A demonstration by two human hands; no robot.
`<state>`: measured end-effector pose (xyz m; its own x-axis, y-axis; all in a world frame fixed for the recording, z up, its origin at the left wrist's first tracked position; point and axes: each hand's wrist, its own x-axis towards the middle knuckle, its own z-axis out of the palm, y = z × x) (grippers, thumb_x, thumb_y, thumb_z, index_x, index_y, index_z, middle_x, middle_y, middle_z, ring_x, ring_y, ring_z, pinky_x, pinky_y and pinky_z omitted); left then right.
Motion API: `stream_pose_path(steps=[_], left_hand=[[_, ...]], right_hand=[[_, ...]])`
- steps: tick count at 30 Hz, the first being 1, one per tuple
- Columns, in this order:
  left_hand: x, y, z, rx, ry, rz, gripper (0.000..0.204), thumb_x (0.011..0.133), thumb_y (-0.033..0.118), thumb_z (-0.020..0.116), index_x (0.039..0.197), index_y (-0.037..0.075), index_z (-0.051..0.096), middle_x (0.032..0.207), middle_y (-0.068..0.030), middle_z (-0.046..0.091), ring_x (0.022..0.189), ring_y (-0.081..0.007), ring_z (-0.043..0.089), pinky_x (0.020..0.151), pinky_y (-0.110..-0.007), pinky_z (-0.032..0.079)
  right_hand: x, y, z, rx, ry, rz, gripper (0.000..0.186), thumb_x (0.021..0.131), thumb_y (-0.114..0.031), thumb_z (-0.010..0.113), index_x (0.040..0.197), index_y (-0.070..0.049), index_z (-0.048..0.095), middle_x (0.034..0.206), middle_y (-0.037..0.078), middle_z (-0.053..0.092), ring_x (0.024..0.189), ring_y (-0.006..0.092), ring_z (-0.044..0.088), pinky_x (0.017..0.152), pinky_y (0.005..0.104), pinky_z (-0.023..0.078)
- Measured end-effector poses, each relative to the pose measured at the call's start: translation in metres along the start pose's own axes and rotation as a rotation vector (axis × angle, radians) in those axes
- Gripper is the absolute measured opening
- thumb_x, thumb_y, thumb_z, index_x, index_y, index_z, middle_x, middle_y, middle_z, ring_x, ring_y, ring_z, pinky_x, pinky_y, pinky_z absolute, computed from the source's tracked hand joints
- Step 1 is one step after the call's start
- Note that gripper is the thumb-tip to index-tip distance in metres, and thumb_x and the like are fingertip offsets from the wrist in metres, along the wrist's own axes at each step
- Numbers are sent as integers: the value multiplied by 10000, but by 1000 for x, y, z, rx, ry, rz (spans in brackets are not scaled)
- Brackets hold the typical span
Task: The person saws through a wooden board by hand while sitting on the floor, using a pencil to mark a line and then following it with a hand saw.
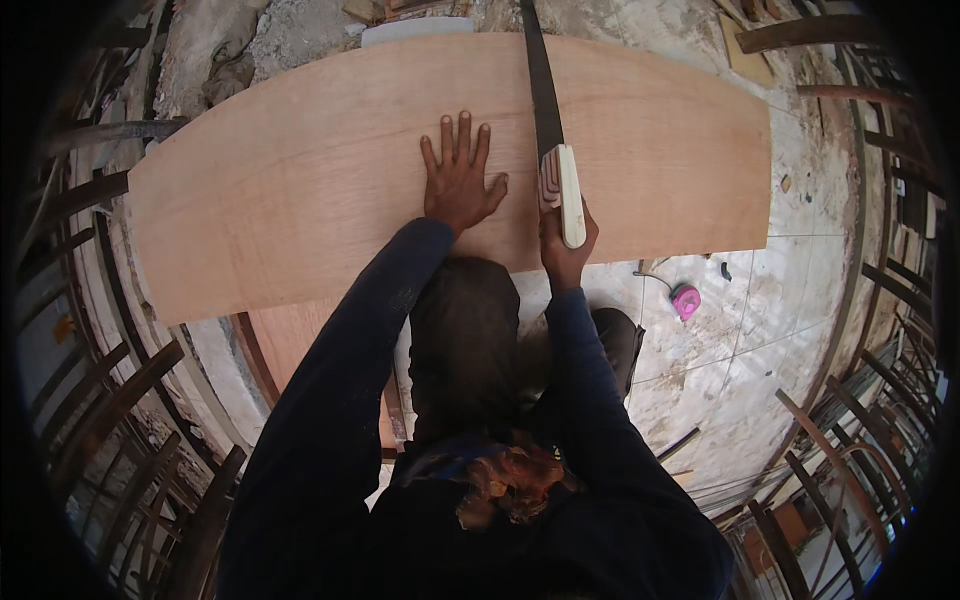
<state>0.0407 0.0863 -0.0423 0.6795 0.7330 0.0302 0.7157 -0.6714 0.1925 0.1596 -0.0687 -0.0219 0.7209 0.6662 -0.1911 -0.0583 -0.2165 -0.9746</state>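
A wide sheet of light brown plywood [280, 190] stretches from left to right in front of me. My left hand [460, 180] lies flat on it near the middle, fingers spread and pointing away from me. My right hand [568, 240] is wrapped round the pale handle of a hand saw [545, 105]. The dark blade runs away from me across the sheet to its far edge and beyond. Whether the teeth are in the wood cannot be made out. One of my knees [465, 310] is at the near edge of the sheet, beside my left forearm.
A pink tape measure [685, 301] lies on the dusty tiled floor [740, 330] to the right. Another reddish-brown board [290, 340] is partly under the plywood at the near left. Wooden poles and sticks [120, 420] line both sides. Rubble [300, 45] lies beyond the far edge.
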Motion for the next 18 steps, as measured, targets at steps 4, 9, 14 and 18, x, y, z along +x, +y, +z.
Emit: stream_pose_path(steps=[4, 9, 14, 18], left_hand=[[-7, -6, 8, 13, 1, -14, 803, 904, 529, 534, 1538, 84, 321, 1623, -205, 164, 1495, -427, 101, 1139, -675, 96], [-12, -12, 6, 20, -16, -48, 800, 906, 528, 528, 1538, 84, 320, 1623, -206, 164, 1497, -423, 103, 1144, -669, 90], [-8, -4, -3, 14, 1, -23, 800, 903, 528, 531, 1538, 88, 323, 1624, -203, 166, 1496, -423, 110, 1143, -671, 97], [-2, -2, 6, 21, -16, -12, 795, 909, 532, 524, 1541, 96, 319, 1628, -198, 155, 1500, -419, 98, 1145, -670, 84]], right_hand=[[20, -21, 8, 35, -38, 8, 387, 840, -5, 583, 1222, 44, 616, 707, 10, 592, 585, 59, 521, 539, 231, 436], [-118, 4, -60, -159, -37, -15, 376, 879, -39, 640, 1246, 34, 606, 711, -1, 599, 590, 51, 527, 543, 220, 443], [-38, -9, -16, 36, 0, 27, 376, 860, -28, 628, 1228, 50, 605, 713, 15, 602, 598, 57, 531, 541, 227, 443], [41, -25, 21, 48, -7, -14, 363, 825, 10, 596, 1185, 55, 609, 692, 7, 576, 563, 66, 508, 517, 242, 426]])
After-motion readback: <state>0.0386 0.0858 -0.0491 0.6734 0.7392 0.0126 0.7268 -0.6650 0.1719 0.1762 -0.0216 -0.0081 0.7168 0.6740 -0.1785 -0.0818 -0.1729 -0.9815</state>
